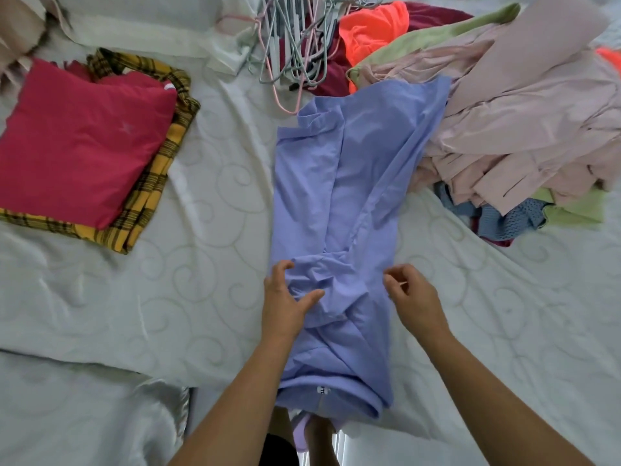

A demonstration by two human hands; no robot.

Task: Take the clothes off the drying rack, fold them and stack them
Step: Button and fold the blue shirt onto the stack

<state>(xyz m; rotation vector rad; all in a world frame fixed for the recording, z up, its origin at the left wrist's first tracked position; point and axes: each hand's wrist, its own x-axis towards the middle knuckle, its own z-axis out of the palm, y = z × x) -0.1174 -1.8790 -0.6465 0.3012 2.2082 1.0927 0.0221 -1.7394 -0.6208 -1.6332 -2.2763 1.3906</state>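
One blue shirt [339, 203] (folded lengthwise) lies between the hands: left hand [285, 304] grips its cloth; right hand [415, 301] curled, hold unclear.

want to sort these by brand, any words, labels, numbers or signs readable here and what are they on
Nothing here can be read as text.
White tag at the near end of the blue shirt: dark letters, too blurred to read.
Faint mark on the folded red top: a pale shape, no letters legible.
White label at the red top's far edge: too small to read.
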